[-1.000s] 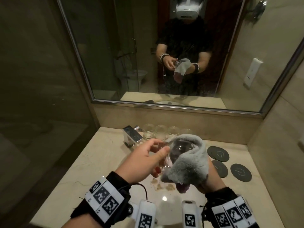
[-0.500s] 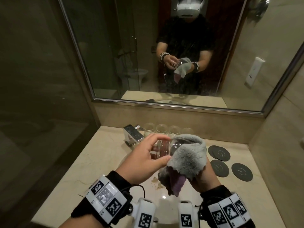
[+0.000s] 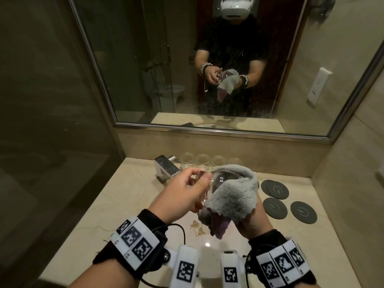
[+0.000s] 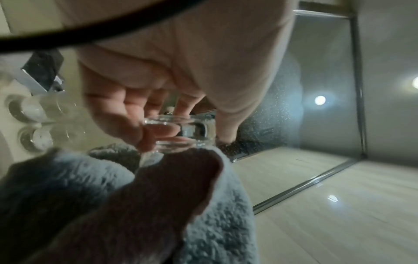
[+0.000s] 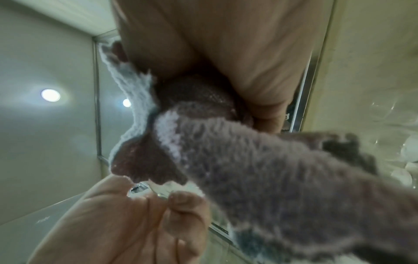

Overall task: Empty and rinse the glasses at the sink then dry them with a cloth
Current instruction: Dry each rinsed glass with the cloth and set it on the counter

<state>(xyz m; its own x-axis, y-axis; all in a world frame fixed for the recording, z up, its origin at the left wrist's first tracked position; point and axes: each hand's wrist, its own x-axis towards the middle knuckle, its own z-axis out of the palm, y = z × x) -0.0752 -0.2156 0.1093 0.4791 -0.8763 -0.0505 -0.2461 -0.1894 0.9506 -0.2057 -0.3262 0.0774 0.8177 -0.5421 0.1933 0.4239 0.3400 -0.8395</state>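
Note:
I hold a clear glass (image 3: 216, 181) (image 4: 181, 132) above the sink, tipped on its side. My left hand (image 3: 187, 190) pinches its thick base between thumb and fingers (image 4: 158, 132). A fluffy grey cloth with a purple underside (image 3: 232, 196) (image 5: 248, 151) (image 4: 113, 196) wraps the glass's far side and rim. My right hand (image 3: 251, 221) grips the cloth from below, mostly hidden under it. Several more clear glasses (image 3: 202, 161) stand in a row at the back of the counter.
A chrome tap (image 3: 166, 168) stands at the back left of the beige counter (image 3: 116, 208). Three dark round coasters (image 3: 286, 202) lie to the right. The white sink basin (image 3: 207, 242) lies under my hands, with brown residue near its rim. A mirror (image 3: 145, 59) fills the wall ahead.
The glass and cloth have turned in my hands, and the cloth has shifted round the rim. My left fingers have re-gripped the base. Both hands stay above the sink.

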